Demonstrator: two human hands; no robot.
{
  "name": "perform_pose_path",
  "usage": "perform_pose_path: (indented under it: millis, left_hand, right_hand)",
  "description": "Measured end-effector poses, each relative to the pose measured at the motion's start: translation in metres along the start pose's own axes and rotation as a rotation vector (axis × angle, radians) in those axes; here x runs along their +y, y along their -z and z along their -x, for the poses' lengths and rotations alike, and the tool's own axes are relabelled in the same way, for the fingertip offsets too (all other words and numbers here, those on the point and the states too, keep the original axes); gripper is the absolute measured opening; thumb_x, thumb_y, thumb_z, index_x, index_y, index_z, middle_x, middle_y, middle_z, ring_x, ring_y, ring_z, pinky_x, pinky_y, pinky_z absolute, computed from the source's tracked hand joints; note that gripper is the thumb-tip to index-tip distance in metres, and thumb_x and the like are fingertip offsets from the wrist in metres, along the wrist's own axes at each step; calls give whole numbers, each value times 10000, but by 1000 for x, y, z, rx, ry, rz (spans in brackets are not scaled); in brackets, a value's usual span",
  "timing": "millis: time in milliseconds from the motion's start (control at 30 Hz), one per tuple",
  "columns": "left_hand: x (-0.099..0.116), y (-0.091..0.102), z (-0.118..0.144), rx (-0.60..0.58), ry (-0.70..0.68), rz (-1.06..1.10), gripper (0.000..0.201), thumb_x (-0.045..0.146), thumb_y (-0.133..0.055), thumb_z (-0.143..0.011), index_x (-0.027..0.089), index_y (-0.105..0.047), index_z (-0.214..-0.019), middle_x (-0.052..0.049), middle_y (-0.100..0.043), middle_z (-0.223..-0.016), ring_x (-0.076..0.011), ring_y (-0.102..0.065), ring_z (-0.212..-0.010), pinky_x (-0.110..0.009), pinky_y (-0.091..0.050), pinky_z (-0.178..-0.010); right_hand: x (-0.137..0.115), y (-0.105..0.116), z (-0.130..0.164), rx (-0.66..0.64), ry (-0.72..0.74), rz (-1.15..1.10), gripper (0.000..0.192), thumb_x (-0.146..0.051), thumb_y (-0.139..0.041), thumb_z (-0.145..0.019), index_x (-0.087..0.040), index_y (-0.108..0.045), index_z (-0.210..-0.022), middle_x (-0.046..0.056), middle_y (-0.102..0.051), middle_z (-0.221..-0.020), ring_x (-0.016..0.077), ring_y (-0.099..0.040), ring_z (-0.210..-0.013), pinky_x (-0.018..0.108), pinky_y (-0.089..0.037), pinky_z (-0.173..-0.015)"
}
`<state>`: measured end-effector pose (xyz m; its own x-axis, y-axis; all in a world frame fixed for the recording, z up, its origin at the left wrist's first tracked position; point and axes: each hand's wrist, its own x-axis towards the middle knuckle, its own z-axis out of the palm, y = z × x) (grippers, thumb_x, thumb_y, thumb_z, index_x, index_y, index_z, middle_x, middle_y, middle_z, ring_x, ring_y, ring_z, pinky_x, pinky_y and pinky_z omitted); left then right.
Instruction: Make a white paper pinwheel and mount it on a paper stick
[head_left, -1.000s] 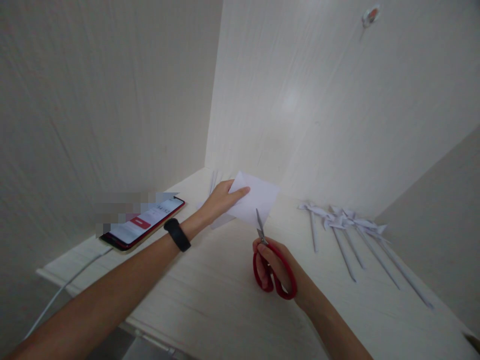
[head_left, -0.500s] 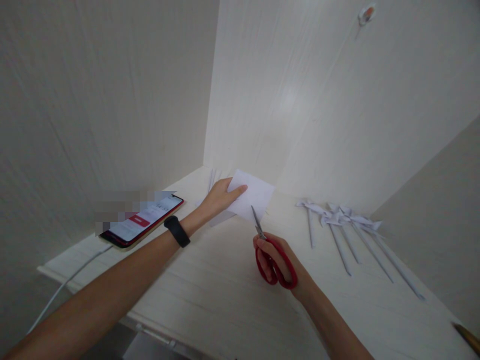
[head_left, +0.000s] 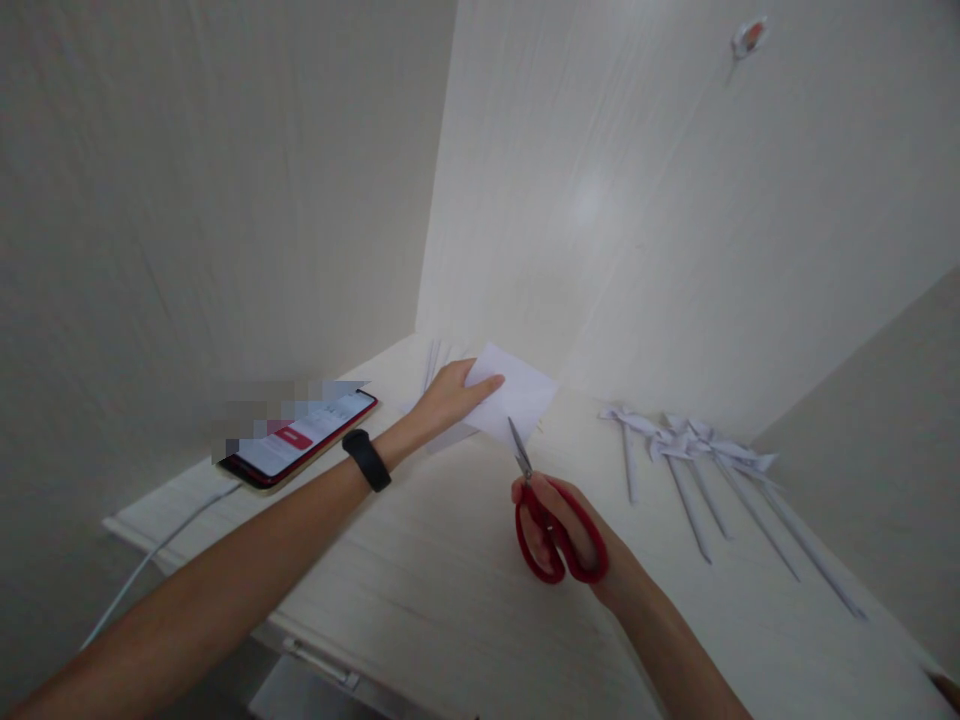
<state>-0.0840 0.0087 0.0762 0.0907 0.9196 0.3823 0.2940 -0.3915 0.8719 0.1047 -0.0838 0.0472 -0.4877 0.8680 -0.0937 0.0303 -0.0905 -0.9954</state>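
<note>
**Paper and scissors at a pale corner table**

You are looking down at a whitish, wood-grained table (head_left: pixel 420 590) set into a corner, with pale panelled walls of the same grain rising on the left and at the back. A small round fitting (head_left: pixel 749 36) sits high on the back wall.

At the far left, a white cable (head_left: pixel 150 560) runs off the table edge from a phone (head_left: pixel 300 445) lying flat with its screen lit; part of the screen is blurred out.

Your left hand (head_left: pixel 446 400), with a black band (head_left: pixel 367 460) on the wrist, lies with fingers stretched out on the left edge of a white paper (head_left: pixel 517 395) near the back corner, holding it. More white sheets (head_left: pixel 435 355) lie behind that hand.

Your right hand (head_left: pixel 559 525) is curled through the red handles of the scissors (head_left: pixel 551 510), gripping them. The blades point up and away, and their tip meets the near edge of the paper; you cannot tell whether the blades are parted.

To the right, well apart from the paper, several paper pinwheels (head_left: pixel 697 450) on long rolled stems lie side by side on the table.
</note>
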Motion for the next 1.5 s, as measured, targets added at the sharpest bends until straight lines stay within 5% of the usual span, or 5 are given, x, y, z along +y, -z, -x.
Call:
perform_pose_path:
  millis: [200,500,1500]
  left_hand:
    - [-8,2,-3,-15,-10,8,366,461,-521,-756,122,-626,-845,-69,-655,-818,-157,-565,-675,-228,-407,-551]
    - [-5,1,-1,-44,-19,62,381,473,-530,-751,112,-621,-835,-58,-637,-776,-139,-542,-639,-226,-398,-544]
    - [-3,-12,5,-66,-46,73,440,524,-436,-794,117,-601,-804,-39,-604,-754,-150,-522,-679,-255,-403,-620]
  right_hand:
    - [7,2,-4,-13,6,1,398,-539,-460,-833,-160,-502,-946,-58,-459,-517,57,-370,-375,191,-290,-381]
    - [26,5,-14,-68,-12,-299,477,-628,-480,-773,-192,-482,-966,-42,-382,-635,65,-327,-485,201,-298,-440]
    - [2,-3,-3,7,27,-71,379,-549,-478,-814,-185,-491,-921,-48,-431,-582,82,-405,-480,216,-339,-448]
